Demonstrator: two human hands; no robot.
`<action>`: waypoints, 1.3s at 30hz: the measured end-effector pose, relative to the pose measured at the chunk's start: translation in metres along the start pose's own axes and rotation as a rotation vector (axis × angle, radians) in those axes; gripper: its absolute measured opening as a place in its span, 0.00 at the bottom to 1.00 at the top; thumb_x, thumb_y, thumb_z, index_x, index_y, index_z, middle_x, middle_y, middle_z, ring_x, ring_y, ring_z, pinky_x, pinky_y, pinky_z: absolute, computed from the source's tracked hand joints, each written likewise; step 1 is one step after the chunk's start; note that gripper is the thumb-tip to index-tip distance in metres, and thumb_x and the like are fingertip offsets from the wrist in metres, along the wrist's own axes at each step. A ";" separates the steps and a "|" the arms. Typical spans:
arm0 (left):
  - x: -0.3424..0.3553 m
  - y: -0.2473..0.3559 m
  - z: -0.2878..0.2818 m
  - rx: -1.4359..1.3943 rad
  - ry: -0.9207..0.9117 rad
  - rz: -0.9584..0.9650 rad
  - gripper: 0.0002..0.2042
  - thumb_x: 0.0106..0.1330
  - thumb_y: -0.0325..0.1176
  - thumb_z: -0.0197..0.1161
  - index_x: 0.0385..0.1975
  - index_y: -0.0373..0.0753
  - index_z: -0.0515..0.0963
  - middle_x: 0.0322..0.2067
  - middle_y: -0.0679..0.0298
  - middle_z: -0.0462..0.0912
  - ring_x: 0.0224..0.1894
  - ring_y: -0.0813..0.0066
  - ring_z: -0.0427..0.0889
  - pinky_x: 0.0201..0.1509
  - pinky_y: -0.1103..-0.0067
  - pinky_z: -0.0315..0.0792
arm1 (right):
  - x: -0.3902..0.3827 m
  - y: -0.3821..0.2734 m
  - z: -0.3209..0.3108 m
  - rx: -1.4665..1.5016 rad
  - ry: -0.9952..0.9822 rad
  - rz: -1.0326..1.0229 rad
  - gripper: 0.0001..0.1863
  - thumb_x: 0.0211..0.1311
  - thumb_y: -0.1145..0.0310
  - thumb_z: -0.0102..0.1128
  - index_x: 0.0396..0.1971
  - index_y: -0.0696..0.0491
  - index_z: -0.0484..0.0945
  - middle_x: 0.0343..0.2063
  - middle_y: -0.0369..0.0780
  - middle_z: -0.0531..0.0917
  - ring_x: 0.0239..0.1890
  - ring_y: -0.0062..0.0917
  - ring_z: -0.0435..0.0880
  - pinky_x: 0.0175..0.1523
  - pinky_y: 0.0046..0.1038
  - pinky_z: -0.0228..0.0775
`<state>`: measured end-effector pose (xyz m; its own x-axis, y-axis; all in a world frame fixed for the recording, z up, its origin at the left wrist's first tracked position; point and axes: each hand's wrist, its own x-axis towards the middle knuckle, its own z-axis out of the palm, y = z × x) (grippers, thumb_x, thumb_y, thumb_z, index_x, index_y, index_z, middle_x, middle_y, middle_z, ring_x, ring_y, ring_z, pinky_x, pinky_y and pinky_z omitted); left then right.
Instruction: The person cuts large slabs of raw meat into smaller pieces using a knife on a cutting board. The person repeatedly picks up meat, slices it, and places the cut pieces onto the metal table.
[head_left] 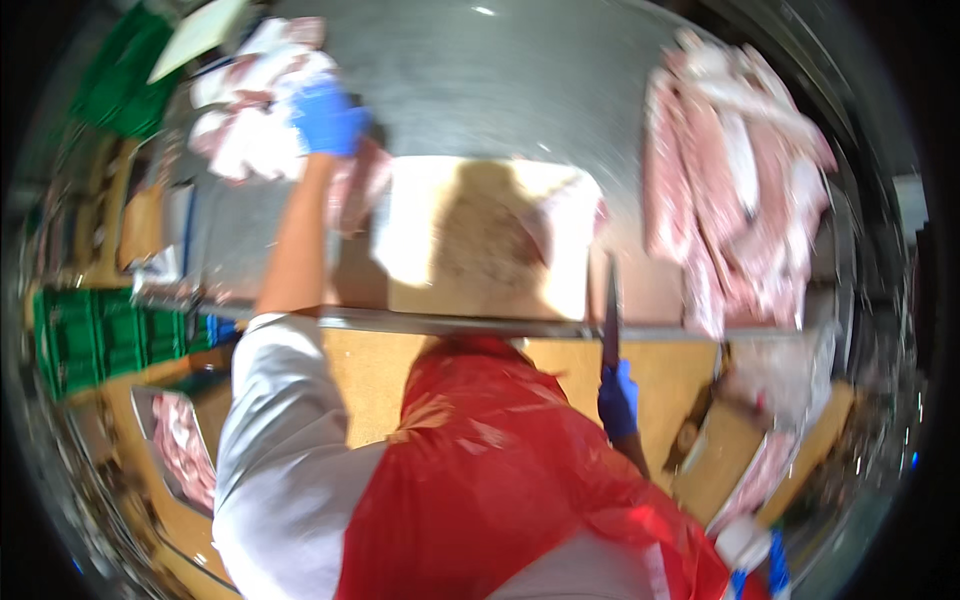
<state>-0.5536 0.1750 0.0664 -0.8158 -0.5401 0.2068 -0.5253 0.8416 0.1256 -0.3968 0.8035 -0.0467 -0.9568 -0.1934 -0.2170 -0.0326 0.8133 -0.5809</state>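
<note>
At the far left of the steel table (pixel 480 70), my left hand (pixel 328 118) in a blue glove reaches over a pile of pale meat pieces (pixel 245 140). Motion smears its fingers, so I cannot make out whether they grip any piece. A pinkish strip of meat (pixel 362 188) lies just below that hand. Low on the right, my right hand (pixel 619 398), also blue-gloved, is closed round a knife (pixel 611 310) whose blade points away from me. Between the hands is a cream cutting board (pixel 420 290), with a piece of meat (pixel 568 215) at its right side.
Long pink meat strips (pixel 735 180) are heaped on the right of the table. Green crates (pixel 110 335) stand at the left, near a tray of meat (pixel 180 445) lower down. More meat in clear plastic (pixel 765 470) sits at lower right. The table's front edge (pixel 450 322) runs before my red apron.
</note>
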 end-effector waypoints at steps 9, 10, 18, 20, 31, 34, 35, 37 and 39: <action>-0.182 0.321 0.153 -0.222 0.102 0.087 0.14 0.63 0.46 0.59 0.36 0.43 0.82 0.25 0.57 0.82 0.28 0.62 0.82 0.32 0.65 0.73 | 0.070 -0.064 0.016 0.001 0.206 -0.084 0.12 0.73 0.64 0.53 0.36 0.56 0.65 0.20 0.51 0.79 0.22 0.51 0.78 0.25 0.44 0.64; -0.180 0.319 0.158 -0.275 -0.008 0.235 0.10 0.61 0.41 0.60 0.37 0.46 0.81 0.25 0.59 0.81 0.29 0.64 0.82 0.32 0.65 0.74 | 0.075 -0.062 0.013 0.049 0.231 -0.167 0.11 0.73 0.64 0.53 0.38 0.56 0.66 0.21 0.52 0.79 0.24 0.55 0.78 0.26 0.47 0.64; -0.092 0.132 0.153 -1.159 -0.747 0.172 0.16 0.67 0.40 0.63 0.48 0.37 0.80 0.37 0.65 0.82 0.37 0.72 0.79 0.44 0.74 0.74 | 0.056 -0.033 -0.004 -0.012 0.232 0.043 0.14 0.72 0.60 0.51 0.42 0.55 0.64 0.23 0.61 0.79 0.28 0.62 0.78 0.30 0.58 0.67; -0.080 0.024 0.125 -1.206 -0.772 -0.040 0.31 0.59 0.32 0.68 0.64 0.35 0.68 0.54 0.60 0.75 0.53 0.69 0.74 0.56 0.74 0.71 | 0.024 -0.013 -0.004 0.026 0.269 0.169 0.13 0.72 0.61 0.51 0.42 0.55 0.63 0.23 0.60 0.79 0.28 0.62 0.78 0.31 0.58 0.68; -0.075 -0.024 0.115 -0.755 -0.239 0.243 0.21 0.61 0.42 0.69 0.45 0.30 0.77 0.41 0.48 0.82 0.45 0.50 0.79 0.53 0.61 0.73 | 0.026 -0.016 0.023 0.168 0.330 0.247 0.13 0.72 0.62 0.52 0.42 0.56 0.64 0.25 0.60 0.80 0.30 0.61 0.78 0.33 0.57 0.69; -0.135 0.056 0.127 -0.039 -0.292 0.361 0.51 0.51 0.56 0.73 0.68 0.27 0.57 0.43 0.32 0.77 0.46 0.37 0.78 0.52 0.56 0.72 | 0.035 -0.022 0.019 0.114 0.304 0.259 0.13 0.72 0.62 0.52 0.42 0.57 0.65 0.24 0.59 0.80 0.30 0.61 0.78 0.33 0.56 0.69; -0.134 0.067 0.123 -0.037 -0.312 0.296 0.58 0.47 0.59 0.75 0.70 0.26 0.50 0.46 0.31 0.76 0.49 0.36 0.78 0.55 0.55 0.72 | 0.035 -0.023 0.015 0.104 0.315 0.252 0.13 0.72 0.62 0.52 0.42 0.57 0.65 0.24 0.59 0.80 0.30 0.61 0.78 0.33 0.56 0.69; -0.125 0.075 0.128 -0.084 -0.278 0.093 0.61 0.46 0.63 0.74 0.70 0.26 0.50 0.50 0.29 0.74 0.54 0.36 0.77 0.59 0.55 0.71 | 0.021 -0.015 0.008 0.118 0.386 0.301 0.13 0.72 0.62 0.52 0.41 0.57 0.65 0.24 0.59 0.80 0.30 0.61 0.78 0.33 0.56 0.69; -0.119 0.075 0.136 0.090 -0.321 0.001 0.63 0.45 0.67 0.73 0.70 0.24 0.49 0.54 0.29 0.72 0.57 0.36 0.75 0.62 0.56 0.70 | -0.001 0.000 0.004 0.117 0.439 0.358 0.12 0.72 0.64 0.53 0.40 0.56 0.65 0.23 0.56 0.80 0.27 0.56 0.80 0.31 0.50 0.70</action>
<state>-0.5295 0.3017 -0.0810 -0.8435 -0.5255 -0.1112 -0.5319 0.8460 0.0364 -0.3947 0.8014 -0.0490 -0.9335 0.3486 -0.0845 0.3233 0.7156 -0.6192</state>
